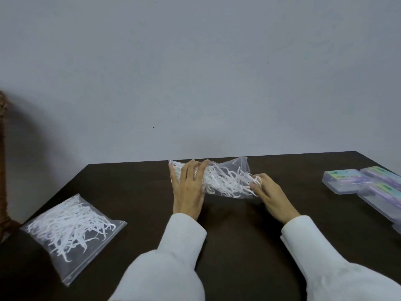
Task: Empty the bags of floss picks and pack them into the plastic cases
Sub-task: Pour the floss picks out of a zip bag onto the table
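A sealed bag of floss picks is laid flat at the table's near left. Mid-table, a second bag is gripped: left hand curled over one end, right hand pinching the other. Plastic cases are stacked far right.

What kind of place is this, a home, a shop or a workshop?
Hard to say: probably a plain room set up for hand packing. A dark table stands against a bare grey wall, with only bags of floss picks and plastic cases on it.
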A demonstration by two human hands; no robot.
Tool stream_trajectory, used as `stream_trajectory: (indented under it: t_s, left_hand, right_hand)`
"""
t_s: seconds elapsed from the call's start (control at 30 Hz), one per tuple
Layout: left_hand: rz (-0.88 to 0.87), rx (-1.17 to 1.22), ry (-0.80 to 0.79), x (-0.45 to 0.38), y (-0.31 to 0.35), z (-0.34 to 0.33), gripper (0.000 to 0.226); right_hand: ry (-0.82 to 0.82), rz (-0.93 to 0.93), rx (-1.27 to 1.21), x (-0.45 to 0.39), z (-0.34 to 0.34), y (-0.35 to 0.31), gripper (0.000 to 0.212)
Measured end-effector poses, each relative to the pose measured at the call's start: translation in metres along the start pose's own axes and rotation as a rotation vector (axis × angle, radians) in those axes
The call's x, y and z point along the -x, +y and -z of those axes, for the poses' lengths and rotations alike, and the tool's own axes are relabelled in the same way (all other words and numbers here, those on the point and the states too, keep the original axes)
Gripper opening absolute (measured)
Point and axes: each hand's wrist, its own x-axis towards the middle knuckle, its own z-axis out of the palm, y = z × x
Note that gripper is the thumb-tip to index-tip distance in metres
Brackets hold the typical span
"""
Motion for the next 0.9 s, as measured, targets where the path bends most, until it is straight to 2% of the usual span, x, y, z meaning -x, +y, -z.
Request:
stream_trajectory:
  t_s: [0.1,0.43,0.57,0.67,0.8,0.9]
  left_hand:
    - [0.062,-0.001,0.008,0.0,-0.006,0.001,0.083]
    - [0.163,0.018,0.009,-0.001,-0.019,0.006,0.079]
    - [0.213,0.031,0.0,0.0,-0.024,0.008,0.078]
    - [0.232,0.024,-0.008,0.0,-0.025,0.009,0.079]
    - [0.261,0.018,-0.006,-0.003,-0.028,0.01,0.079]
    - [0.284,0.028,0.003,-0.005,-0.028,0.012,0.078]
  right_hand:
    - [0.004,0.003,0.034,-0.001,0.002,0.002,0.019]
    - [-0.189,-0.145,0.363,0.002,0.017,0.011,0.027]
    - [-0.226,-0.137,0.51,0.001,0.016,0.011,0.015]
    - [-0.208,-0.118,0.451,0.0,0.015,0.014,0.014]
    - [-0.133,-0.063,0.272,0.0,0.015,0.017,0.041]
    - [-0.06,-0.049,0.212,-0.001,0.015,0.017,0.048]
